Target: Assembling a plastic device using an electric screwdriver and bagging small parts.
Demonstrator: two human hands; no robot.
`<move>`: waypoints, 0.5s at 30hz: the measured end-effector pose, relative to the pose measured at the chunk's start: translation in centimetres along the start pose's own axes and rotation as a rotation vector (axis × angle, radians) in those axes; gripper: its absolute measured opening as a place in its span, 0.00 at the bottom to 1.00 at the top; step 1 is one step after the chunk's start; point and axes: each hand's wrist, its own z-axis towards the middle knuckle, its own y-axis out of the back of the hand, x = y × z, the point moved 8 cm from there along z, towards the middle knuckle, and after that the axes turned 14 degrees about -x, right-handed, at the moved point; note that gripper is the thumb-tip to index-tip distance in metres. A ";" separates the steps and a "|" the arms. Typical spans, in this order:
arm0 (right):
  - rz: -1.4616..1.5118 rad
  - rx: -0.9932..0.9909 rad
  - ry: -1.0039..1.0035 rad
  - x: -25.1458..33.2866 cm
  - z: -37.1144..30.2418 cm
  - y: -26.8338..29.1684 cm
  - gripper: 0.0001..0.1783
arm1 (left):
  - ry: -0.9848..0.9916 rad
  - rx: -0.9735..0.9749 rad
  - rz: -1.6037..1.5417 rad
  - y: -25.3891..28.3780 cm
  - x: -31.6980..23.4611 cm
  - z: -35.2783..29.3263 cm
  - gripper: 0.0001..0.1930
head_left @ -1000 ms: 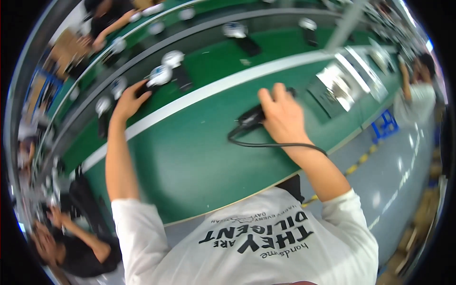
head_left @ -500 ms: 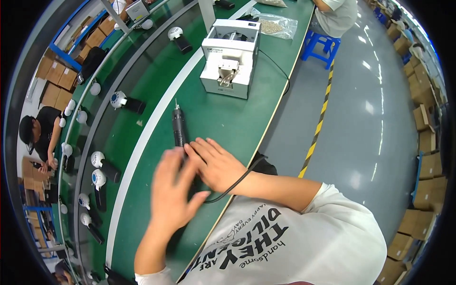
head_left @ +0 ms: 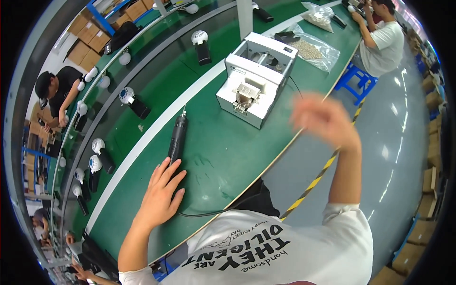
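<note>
My left hand (head_left: 159, 194) lies flat on the green bench (head_left: 223, 152), fingers spread, its fingertips on the rear end of a black electric screwdriver (head_left: 178, 135) that lies with its bit pointing away from me. The tool's black cable (head_left: 213, 211) curls off toward my chest. My right hand (head_left: 323, 121) is raised in the air over the bench's near edge, blurred, fingers loosely curled, holding nothing. A white box-shaped machine (head_left: 256, 78) stands just beyond the screwdriver.
Clear bags of small parts (head_left: 313, 47) lie behind the machine. White-headed devices on black stands (head_left: 135, 102) ride the conveyor at left. A person on a blue stool (head_left: 380, 35) sits at far right; another person (head_left: 59, 90) works at left. Yellow-black tape (head_left: 323, 171) marks the floor.
The view has swung right along the bench. My right hand left the bench and rose to the right. My left hand came down onto the screwdriver's end.
</note>
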 end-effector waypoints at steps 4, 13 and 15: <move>-0.705 -0.494 0.315 -5.6 12.7 12.3 0.27 | 0.090 -0.116 -0.070 -0.5 0.6 1.6 0.23; -0.937 0.065 0.605 -18.1 27.4 15.8 0.29 | -0.139 -0.430 -0.026 -5.0 1.3 2.3 0.17; -1.196 0.132 0.598 -22.6 30.5 17.4 0.17 | -0.091 -0.496 0.007 -5.4 1.6 1.4 0.15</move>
